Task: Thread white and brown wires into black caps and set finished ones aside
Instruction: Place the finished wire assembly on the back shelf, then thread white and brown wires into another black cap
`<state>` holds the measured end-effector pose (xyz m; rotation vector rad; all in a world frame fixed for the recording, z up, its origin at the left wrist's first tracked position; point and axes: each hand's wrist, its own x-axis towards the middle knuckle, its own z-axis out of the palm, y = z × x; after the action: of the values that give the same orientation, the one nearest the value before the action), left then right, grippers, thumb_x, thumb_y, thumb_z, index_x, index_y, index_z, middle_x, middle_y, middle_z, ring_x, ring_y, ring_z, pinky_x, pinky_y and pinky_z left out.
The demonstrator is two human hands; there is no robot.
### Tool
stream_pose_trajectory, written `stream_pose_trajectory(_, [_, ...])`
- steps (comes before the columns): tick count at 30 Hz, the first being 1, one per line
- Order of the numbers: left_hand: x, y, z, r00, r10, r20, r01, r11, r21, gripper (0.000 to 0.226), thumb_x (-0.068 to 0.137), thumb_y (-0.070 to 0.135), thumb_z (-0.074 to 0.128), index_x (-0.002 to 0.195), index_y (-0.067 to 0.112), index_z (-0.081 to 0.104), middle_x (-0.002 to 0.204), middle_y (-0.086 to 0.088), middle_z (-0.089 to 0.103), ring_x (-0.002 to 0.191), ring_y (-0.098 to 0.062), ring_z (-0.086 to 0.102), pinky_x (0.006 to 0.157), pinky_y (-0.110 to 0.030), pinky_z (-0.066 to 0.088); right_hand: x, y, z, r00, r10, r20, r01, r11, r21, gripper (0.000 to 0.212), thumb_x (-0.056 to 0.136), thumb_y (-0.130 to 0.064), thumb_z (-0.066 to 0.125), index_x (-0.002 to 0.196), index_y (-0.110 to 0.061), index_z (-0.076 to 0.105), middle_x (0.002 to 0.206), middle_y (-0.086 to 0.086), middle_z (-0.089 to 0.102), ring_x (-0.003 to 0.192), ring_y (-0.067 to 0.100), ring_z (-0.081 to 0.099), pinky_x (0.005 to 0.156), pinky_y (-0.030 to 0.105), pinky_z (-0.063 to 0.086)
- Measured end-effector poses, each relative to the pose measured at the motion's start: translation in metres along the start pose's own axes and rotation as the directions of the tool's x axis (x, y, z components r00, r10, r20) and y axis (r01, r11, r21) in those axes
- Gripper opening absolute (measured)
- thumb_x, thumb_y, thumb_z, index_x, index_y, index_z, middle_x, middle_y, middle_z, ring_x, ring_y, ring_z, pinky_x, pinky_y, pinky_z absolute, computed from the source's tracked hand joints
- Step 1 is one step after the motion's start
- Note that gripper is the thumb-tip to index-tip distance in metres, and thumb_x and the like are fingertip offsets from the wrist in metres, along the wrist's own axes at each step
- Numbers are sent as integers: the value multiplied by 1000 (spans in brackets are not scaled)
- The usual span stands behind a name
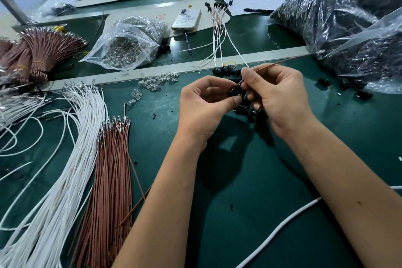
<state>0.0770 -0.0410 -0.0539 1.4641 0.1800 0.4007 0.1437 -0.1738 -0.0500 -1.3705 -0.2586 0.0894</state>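
On the dark green counter (250,180), a long fanned bundle of thin white wires (71,148) lies at the far left, with a sheaf of thin brown wires (111,169) just beside it. Right of these, the left hand (204,109) pinches a small black plastic cap (235,91) between thumb and curled fingers. The right hand (276,98), touching the left, pinches a single brown wire (282,62) at the cap; it runs up and rightward toward clear bags of black caps (348,17).
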Motion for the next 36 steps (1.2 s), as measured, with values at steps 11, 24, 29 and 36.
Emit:
stream_pose_trajectory(11, [1,5,-2,995,-103,10,103,987,-121,17,82,-5,77,91,7,70,80,-11,74,71,-22,68,67,-25,56,-3,-2,-2,990,58,132,-45,994,-98,13,95,-22,75,87,-12,73,64,4,58,49,10,44,40,19,33])
stream_pose_trajectory(24, [4,25,1,952,-302,-44,228,800,-556,14,89,4,68,95,16,73,76,3,67,67,-10,58,59,-19,47,-19,7,16,923,-71,379,209,918,-338,14,93,-10,77,79,-10,77,60,-9,63,54,-1,48,53,15,39])
stream_pose_trajectory(29, [12,46,-34,933,-330,-144,133,688,-713,10,92,5,66,90,15,68,76,0,66,61,-11,63,56,-18,51,-26,0,17,714,179,677,272,820,-504,21,91,-23,80,73,-14,75,61,0,70,48,9,59,50,18,45])
stream_pose_trajectory(36, [-3,79,-121,804,-322,-500,-23,824,-567,8,95,4,62,93,11,60,70,0,57,48,-4,52,39,-12,37,-24,-5,107,774,204,599,283,735,-616,33,96,-38,73,74,-13,75,64,-1,73,49,6,62,51,21,46])
